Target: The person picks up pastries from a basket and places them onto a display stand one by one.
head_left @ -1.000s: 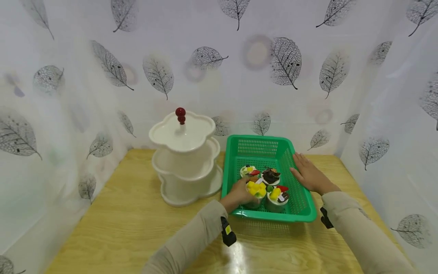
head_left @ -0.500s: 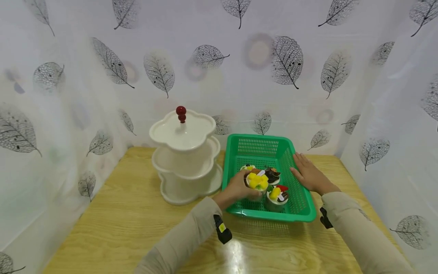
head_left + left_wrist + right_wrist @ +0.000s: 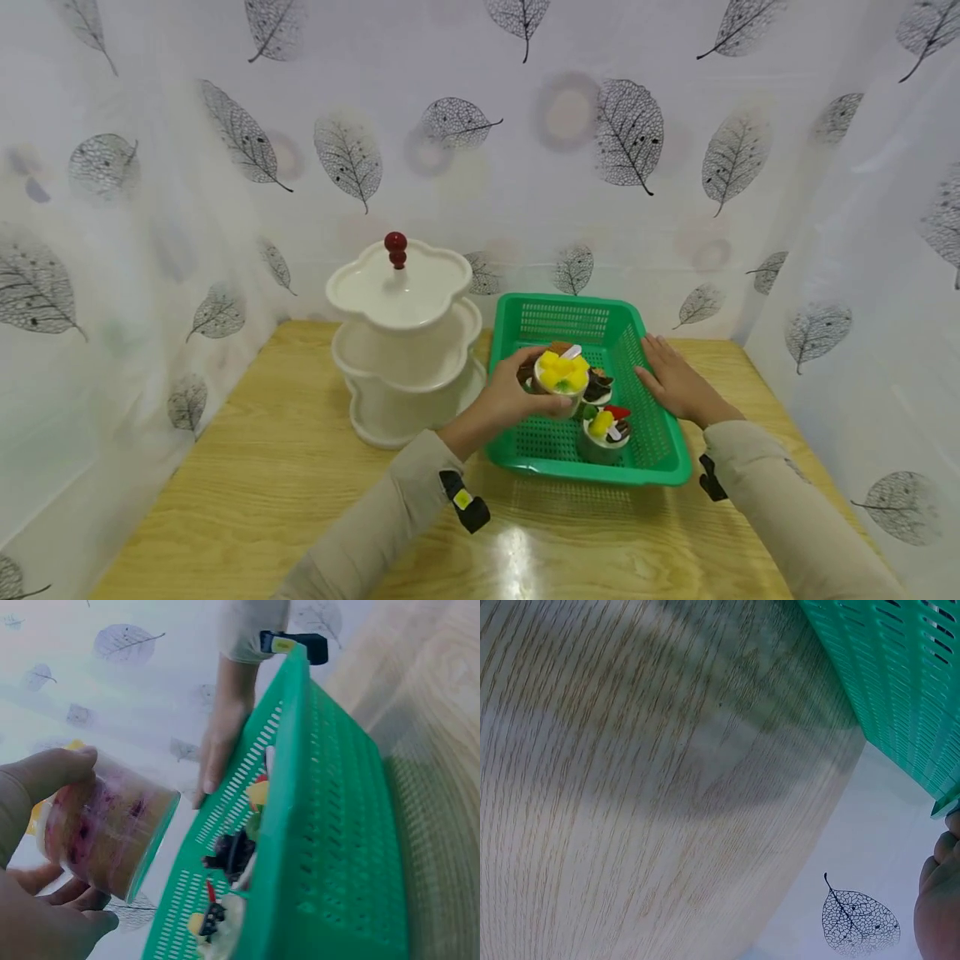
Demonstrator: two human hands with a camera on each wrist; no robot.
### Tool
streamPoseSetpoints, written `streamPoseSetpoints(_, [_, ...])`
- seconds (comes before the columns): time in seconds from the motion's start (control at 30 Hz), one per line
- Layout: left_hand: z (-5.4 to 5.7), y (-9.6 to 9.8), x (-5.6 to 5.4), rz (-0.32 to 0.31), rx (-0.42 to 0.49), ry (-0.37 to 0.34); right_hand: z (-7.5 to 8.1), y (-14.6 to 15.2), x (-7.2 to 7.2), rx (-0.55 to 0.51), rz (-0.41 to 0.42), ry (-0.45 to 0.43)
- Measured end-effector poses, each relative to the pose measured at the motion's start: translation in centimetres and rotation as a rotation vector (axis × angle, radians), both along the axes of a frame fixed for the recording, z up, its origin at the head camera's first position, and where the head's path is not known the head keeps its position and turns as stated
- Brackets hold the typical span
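Note:
My left hand (image 3: pixel 504 398) grips a dessert cup (image 3: pixel 109 825) between thumb and fingers. In the head view this cup is topped with yellow fruit cubes (image 3: pixel 561 372) and held above the green basket (image 3: pixel 517 460); the left wrist view shows layered cake through its clear wall. Other dessert cups stay inside the basket: one with yellow fruit and a red piece (image 3: pixel 604 435), and one with a dark chocolate topping (image 3: pixel 597 387) partly hidden behind the held cup. My right hand (image 3: pixel 682 385) rests on the basket's right rim, fingers straight.
Left of the basket stands a cream three-tier stand (image 3: pixel 401 292) with scalloped trays and a red knob (image 3: pixel 396 248). Both sit on a wooden table (image 3: pixel 300 483). A leaf-patterned curtain (image 3: pixel 480 150) encloses the back and sides.
The left hand has lifted the yellow-topped dessert cup up from among the others, drawing slightly left and back. The right hand stays on the basket rim.

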State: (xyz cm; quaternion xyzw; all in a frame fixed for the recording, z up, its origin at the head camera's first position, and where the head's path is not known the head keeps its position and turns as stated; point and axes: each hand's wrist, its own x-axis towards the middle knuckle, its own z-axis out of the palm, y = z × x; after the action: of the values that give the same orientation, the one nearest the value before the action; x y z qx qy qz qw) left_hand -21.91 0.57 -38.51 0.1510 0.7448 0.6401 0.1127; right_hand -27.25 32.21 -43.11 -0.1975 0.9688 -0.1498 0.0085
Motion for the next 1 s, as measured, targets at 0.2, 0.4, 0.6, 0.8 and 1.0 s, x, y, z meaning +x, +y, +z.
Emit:
streamPoseSetpoints(0.2, [1.6, -1.7, 0.1, 0.058, 0.032, 0.038, 0.1, -0.2, -0.3, -0.003, 0.009, 0.0])
streamPoseSetpoints(0.4, [4.1, -3.6, 0.5, 0.071, 0.068, 0.132, 0.1, -0.1, -0.3, -0.001, 0.004, 0.0])
streamPoseSetpoints(0.6, [6.3, -6.0, 0.6, 0.127, 0.068, 0.231, -0.1, 0.1, -0.2, -0.01, -0.002, -0.005])
streamPoseSetpoints(0.8, [8.7, -8.7, 0.4, 0.199, 0.132, 0.262, -0.2, 0.1, -0.3, -0.007, -0.008, -0.008])
streamPoseSetpoints(1.0, [10.6, -11.3, -0.1, 0.309, 0.126, 0.221, -0.3, 0.2, -0.3, -0.006, -0.004, -0.005])
